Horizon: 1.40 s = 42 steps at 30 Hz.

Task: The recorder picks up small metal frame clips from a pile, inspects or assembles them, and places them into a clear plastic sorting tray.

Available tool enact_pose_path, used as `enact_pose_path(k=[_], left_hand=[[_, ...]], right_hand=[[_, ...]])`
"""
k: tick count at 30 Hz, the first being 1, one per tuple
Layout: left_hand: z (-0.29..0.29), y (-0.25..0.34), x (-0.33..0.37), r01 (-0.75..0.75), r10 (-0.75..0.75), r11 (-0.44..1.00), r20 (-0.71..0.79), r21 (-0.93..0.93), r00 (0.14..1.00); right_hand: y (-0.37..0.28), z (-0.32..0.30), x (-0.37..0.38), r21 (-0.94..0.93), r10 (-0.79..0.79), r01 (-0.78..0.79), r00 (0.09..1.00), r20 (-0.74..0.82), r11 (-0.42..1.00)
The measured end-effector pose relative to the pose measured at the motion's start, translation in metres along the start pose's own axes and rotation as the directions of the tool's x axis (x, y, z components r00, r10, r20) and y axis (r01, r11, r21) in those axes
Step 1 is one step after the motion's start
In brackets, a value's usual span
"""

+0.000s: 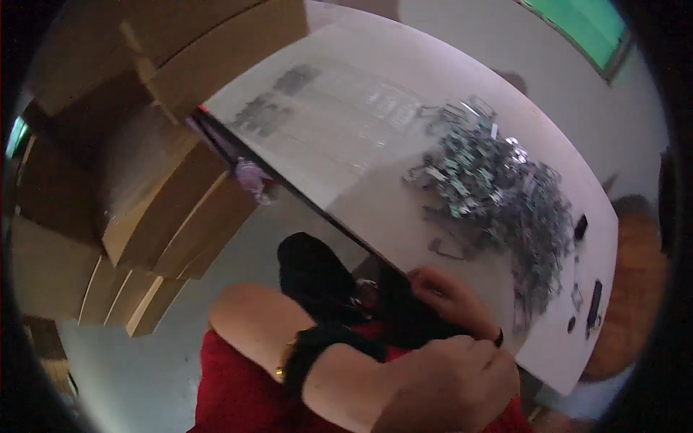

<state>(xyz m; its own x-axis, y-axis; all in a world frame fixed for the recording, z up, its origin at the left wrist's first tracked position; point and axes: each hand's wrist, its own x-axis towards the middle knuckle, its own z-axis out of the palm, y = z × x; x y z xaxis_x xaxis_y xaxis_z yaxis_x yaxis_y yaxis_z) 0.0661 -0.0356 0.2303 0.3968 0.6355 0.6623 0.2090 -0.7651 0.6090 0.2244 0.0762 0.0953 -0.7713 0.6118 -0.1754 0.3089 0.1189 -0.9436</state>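
Note:
My left arm, with a black band and a gold-coloured piece on it, crosses in front of my body. My left hand (458,382) is closed, low on the right, over my right wrist; anything inside it is hidden. Beyond it my right hand (455,299), a dark band at its wrist, is at the table's front edge with curled fingers. What they hold, if anything, cannot be made out. A big tangled pile of small silvery metal buckle-like pieces (498,187) lies on the white table (310,173), just beyond the right hand. One loose wire-like loop (449,249) sits at its near side.
Clear plastic film (346,108) and grey patches of small pieces (263,112) lie on the table's far left. Cardboard boxes (166,209) stack up on the left. Pinkish plastic (253,180) hangs at the table edge. Right are a black bar-shaped object (594,303) and a brown wooden surface (635,281).

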Motion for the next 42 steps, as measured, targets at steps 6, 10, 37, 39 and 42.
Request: enact_pose_path(k=[6, 10, 37, 39, 42], left_hand=[[-0.003, 0.002, -0.011, -0.012, 0.004, 0.998, 0.139, 0.055, 0.99], [-0.033, -0.003, 0.002, -0.061, 0.077, 0.997, 0.366, -0.055, 0.927], [0.026, -0.213, -0.01, 0.448, -0.524, 0.778, 0.062, 0.44, 0.85], [0.037, -0.21, -0.02, 0.469, -0.542, 0.785, 0.082, 0.404, 0.837], [0.041, -0.199, -0.019, 0.534, -0.625, 0.75, 0.156, 0.389, 0.765]], right_hand=[[0.022, -0.003, -0.005, -0.082, -0.084, 0.084, 0.996, 0.004, 0.993], [0.02, -0.003, -0.006, -0.066, -0.028, 0.027, 0.999, -0.017, 0.997], [0.051, 0.012, -0.004, -0.136, -0.302, 0.292, 0.952, -0.059, 0.947], [0.052, 0.013, -0.008, -0.112, -0.272, 0.263, 0.96, -0.072, 0.958], [0.049, 0.012, -0.013, -0.082, -0.21, 0.203, 0.975, -0.08, 0.976]])
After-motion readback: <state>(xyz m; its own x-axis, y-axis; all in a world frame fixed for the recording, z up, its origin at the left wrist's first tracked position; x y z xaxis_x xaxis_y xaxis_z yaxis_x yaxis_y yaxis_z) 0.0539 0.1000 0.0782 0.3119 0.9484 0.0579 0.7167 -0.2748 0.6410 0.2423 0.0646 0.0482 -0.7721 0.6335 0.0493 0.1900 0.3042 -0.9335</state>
